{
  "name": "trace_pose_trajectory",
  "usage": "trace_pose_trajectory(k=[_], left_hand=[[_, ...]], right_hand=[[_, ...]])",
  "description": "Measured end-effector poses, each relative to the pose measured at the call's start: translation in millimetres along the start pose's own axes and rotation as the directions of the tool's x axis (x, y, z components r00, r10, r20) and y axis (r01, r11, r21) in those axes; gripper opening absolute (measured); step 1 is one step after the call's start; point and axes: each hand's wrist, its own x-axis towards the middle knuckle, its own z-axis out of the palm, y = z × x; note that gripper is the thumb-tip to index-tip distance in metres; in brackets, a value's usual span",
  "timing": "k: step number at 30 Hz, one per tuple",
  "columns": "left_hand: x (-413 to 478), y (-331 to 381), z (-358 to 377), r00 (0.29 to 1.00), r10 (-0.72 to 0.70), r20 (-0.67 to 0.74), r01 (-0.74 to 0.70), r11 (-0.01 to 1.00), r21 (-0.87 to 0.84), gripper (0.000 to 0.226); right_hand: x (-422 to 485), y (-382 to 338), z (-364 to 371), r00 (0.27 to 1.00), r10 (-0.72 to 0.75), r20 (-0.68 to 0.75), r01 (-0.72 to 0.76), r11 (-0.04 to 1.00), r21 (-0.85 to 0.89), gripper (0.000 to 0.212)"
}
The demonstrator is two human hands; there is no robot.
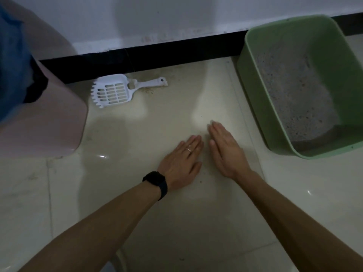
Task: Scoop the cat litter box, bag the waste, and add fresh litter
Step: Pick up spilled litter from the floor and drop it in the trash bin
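The pale tiled floor [59, 193] carries everything; at the far left stands a pink bin [49, 124] with a blue bag [13, 65] in its mouth; what the bag holds cannot be seen. At the far right sits the green litter box [253, 79], holding grey litter [294, 91] banked toward its far side. In the middle, the left hand [180, 163] and right hand [225, 152] lie flat on the floor, fingertips near each other; each grip is released, fingers straight, grasping nothing. The white scoop [114, 91] lies on the floor by the black baseboard [157, 54], between bin and box. The left arm wears a black watch [157, 183] and a ring [189, 150].
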Motion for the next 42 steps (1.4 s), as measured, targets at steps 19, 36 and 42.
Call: trace_pose_trajectory(k=[19,36,42], left_hand=[[-19,-28,1,0.982,-0.164,-0.09,0.171,0.983,0.07,0.07],[-35,-9,2,0.989,0.008,-0.145,-0.015,0.999,-0.048,0.062],[-38,-17,4,0.997,-0.076,-0.009,0.076,0.993,0.088,0.07]], right_hand=[[-52,13,-5,0.999,-0.016,0.032,0.019,0.995,-0.099,0.057],[-33,34,1,0.982,0.161,-0.097,-0.161,0.987,0.008,0.058],[-45,25,9,0.989,0.102,0.108,-0.081,0.98,-0.184,0.062]])
